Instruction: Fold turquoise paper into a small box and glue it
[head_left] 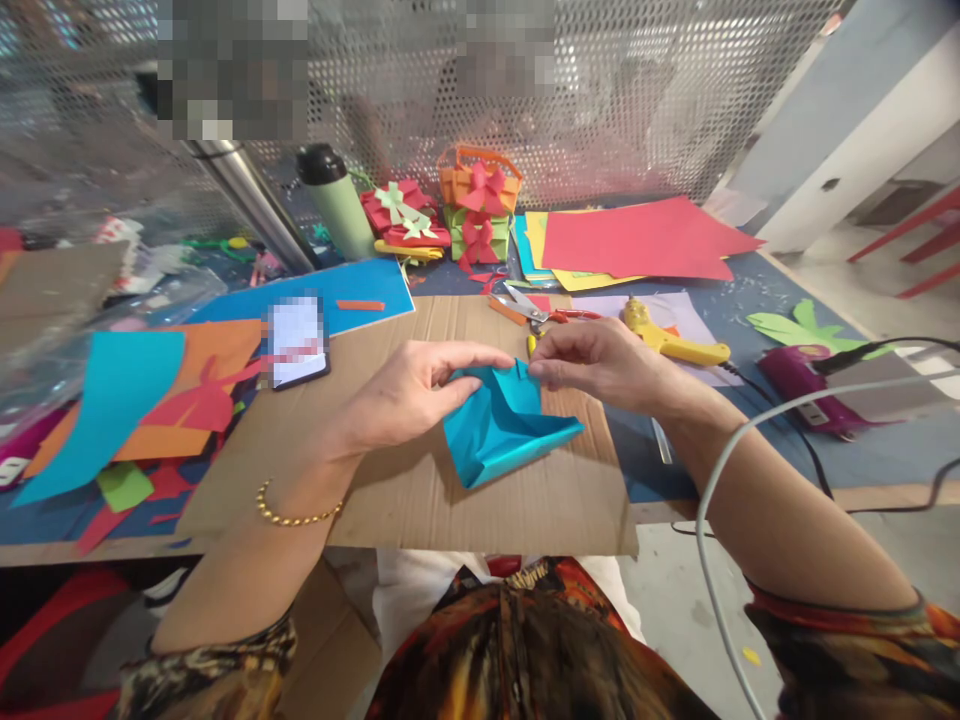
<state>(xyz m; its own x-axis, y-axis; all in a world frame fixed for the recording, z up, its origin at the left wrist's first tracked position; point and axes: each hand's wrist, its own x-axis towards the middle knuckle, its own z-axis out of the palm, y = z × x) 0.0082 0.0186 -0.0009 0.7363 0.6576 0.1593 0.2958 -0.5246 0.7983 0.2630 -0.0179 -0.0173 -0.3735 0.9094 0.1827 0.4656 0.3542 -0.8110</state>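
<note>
Green bottle (343,212), phone (298,340), perforated panel (607,120)

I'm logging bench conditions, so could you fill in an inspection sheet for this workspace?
Surface: cardboard sheet lying on a blue tabletop.
Work in hand: folded turquoise paper, above the cardboard.
Clutter: scissors and yellow glue gun beyond the paper; phone and paper scraps at left.
Hands: left hand and right hand both pinch the paper's far edge.
Cables: grey cable crosses in front of the right forearm; black cord near the glue gun.
Surroundings: perforated metal screen behind.
</note>
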